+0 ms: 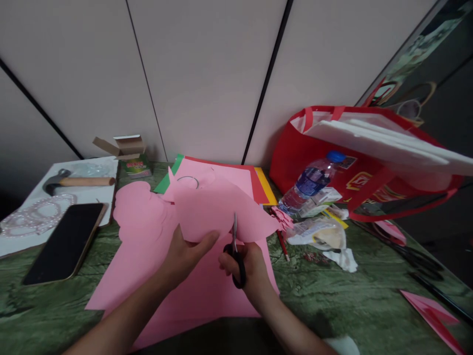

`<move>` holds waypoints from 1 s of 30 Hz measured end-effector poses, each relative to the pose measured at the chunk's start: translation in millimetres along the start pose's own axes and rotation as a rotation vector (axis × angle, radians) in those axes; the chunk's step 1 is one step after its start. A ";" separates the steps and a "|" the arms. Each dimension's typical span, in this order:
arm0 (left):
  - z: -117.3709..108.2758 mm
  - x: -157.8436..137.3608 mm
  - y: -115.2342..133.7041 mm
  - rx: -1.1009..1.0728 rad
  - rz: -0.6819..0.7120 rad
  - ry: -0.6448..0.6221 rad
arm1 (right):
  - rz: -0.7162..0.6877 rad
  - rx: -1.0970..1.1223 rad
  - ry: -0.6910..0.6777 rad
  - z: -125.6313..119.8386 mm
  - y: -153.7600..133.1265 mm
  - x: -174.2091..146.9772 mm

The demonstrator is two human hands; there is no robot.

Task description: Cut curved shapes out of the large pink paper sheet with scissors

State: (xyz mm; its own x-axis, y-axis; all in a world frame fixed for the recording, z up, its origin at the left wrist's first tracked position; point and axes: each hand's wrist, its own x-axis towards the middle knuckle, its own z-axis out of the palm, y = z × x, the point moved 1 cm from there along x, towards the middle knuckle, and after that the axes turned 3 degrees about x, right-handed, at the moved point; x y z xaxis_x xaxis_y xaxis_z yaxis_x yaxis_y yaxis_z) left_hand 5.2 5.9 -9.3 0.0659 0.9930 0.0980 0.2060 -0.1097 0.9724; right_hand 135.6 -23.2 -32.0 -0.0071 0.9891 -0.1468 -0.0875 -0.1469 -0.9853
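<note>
I had the left hand pinching the near edge of a pink paper piece, with its thumb on the side facing me (most of the other fingers were hidden behind). My right hand was curled around the black handles of the scissors, and their blades pointed away from me, at the paper's near edge. The paper was just past both hands, reaching out to the left and right of the blades. Under it, big pink sheets lay on the green bench. A phone lay off to the left, and a tilted bottle was to the right.
</note>
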 end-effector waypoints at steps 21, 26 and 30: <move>0.7 1.5 -4.0 -0.170 0.025 0.039 | 0.077 -0.039 0.025 1.0 -4.9 -1.3; 6.9 -1.2 -1.1 -0.244 0.018 -0.097 | 0.032 -0.001 -0.013 1.3 -1.2 -2.5; 6.9 -2.9 -3.4 -0.198 -0.016 -0.042 | 0.041 0.123 0.000 3.1 8.3 -1.5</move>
State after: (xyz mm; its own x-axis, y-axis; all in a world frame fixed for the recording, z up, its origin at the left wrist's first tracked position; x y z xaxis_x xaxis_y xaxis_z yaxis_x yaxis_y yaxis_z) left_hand 11.1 3.1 -14.3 0.1058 0.9914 0.0775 0.0113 -0.0791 0.9968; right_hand 131.8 -25.9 -39.7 -0.0129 0.9824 -0.1863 -0.2085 -0.1849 -0.9604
